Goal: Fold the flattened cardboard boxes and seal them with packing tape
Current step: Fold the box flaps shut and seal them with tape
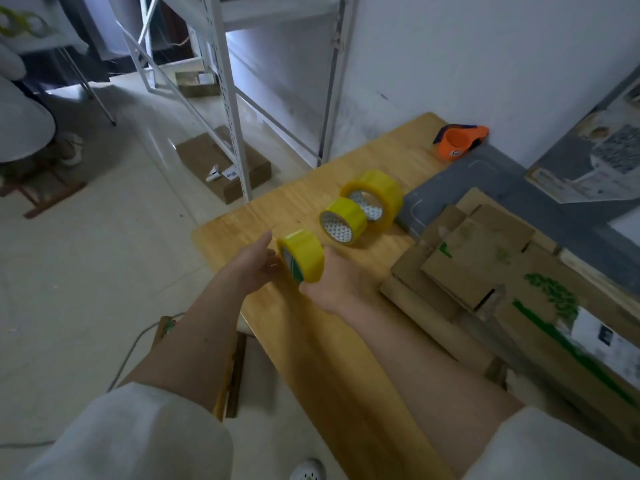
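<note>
Wood forms the tabletop (304, 341), which runs along a white wall, with metal shelving (228, 98) standing on the pale tiled floor beyond its far left edge. Flattened cardboard boxes (478, 271) lie stacked on the right side, over a grey mat (491, 178). Two yellow tape rolls (360, 209) stand on edge mid-table; an orange dispenser (457, 142) sits at the far corner. Near the left edge, the left hand (256, 268) and right hand (332, 282) together grip a third tape roll (303, 256), fingers curled against it. Bare wood stays open toward the near end.
</note>
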